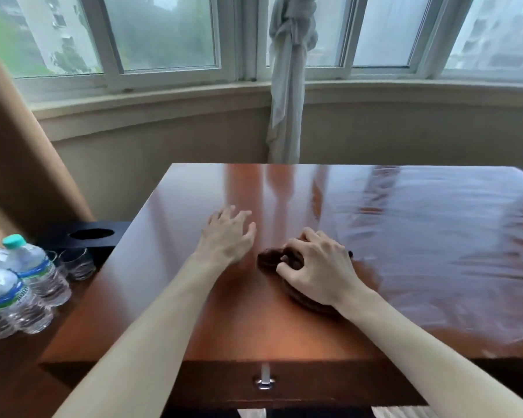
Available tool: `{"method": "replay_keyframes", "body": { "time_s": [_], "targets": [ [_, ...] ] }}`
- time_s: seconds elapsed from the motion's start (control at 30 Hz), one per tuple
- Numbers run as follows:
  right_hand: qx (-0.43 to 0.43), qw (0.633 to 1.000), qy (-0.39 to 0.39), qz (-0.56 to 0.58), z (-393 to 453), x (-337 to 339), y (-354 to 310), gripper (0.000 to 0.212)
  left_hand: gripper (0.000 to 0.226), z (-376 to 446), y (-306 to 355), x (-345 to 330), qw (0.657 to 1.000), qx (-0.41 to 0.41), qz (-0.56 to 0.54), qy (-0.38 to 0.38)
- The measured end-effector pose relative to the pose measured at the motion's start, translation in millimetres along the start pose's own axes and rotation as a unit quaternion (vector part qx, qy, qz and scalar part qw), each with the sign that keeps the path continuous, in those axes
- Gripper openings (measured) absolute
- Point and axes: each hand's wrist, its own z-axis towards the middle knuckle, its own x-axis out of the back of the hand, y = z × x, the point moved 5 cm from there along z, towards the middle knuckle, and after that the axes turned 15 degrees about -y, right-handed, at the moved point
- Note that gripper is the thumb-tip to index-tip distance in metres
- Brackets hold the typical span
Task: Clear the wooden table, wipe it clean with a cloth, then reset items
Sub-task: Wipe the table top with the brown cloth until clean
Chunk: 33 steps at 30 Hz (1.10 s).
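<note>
Left hand [228, 235] lies palm down on the table [420, 251], fingers spread and relaxed, grasping nothing, forearm reaching in from the near edge. Right hand [317, 268] sits just beside it, fingers curled over and gripping a bunched brown cloth [271, 258], which is pressed to the tabletop around mid-width, nearer the near edge than the far one. Cloth protrudes left of the thumb and under the wrist. Tabletop is glossy red-brown wood; the right half shows streaked sheen. A drawer [314, 384] with a metal pull [264, 381] faces the near edge. Off the table's left edge, on a lower surface: water bottles [27, 276], glasses [76, 263] and a black box [94, 235] with an oval opening. Beyond the far edge: curved wall, windows [163, 34], knotted pale curtain [287, 86]; tan drape [18, 164] at left.
</note>
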Motion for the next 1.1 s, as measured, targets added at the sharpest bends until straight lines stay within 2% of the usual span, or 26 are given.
{"method": "replay_keyframes", "body": {
  "time_s": [0.2,0.37,0.53,0.67,0.8,1.0,1.1],
  "targets": [
    [-0.081,0.997,0.008,0.003,157.3,-6.0,80.6,0.037,0.054,87.0,-6.5,-0.1,0.999,-0.002,0.032,0.012],
    [-0.132,0.991,0.034,0.014,314.6,-11.3,143.6,0.035,0.071,123.7,-19.4,-13.9,0.999,0.006,0.033,-0.002],
    [-0.154,0.987,0.035,0.024,377.9,-11.7,170.6,0.034,0.077,118.9,-18.8,-11.1,0.999,0.023,0.035,0.004],
    [-0.137,0.99,0.006,0.03,337.2,-15.5,155.0,0.036,0.074,123.0,-19.2,-12.8,0.999,0.026,0.022,-0.003],
    [-0.103,0.994,-0.03,0.026,229.8,-9.3,116.7,0.036,0.06,117.7,-15.6,-9.3,1.0,0.023,0.018,-0.007],
    [-0.076,0.997,0.002,0.021,53.9,-2.5,49.9,0.034,0.059,107.7,-9.5,-6.4,0.999,0.021,0.021,-0.027],
    [-0.077,0.996,0.007,0.034,34.0,-2.2,45.2,0.035,0.059,110.5,-11.4,-7.7,0.999,0.015,0.025,-0.028]
  ]
}}
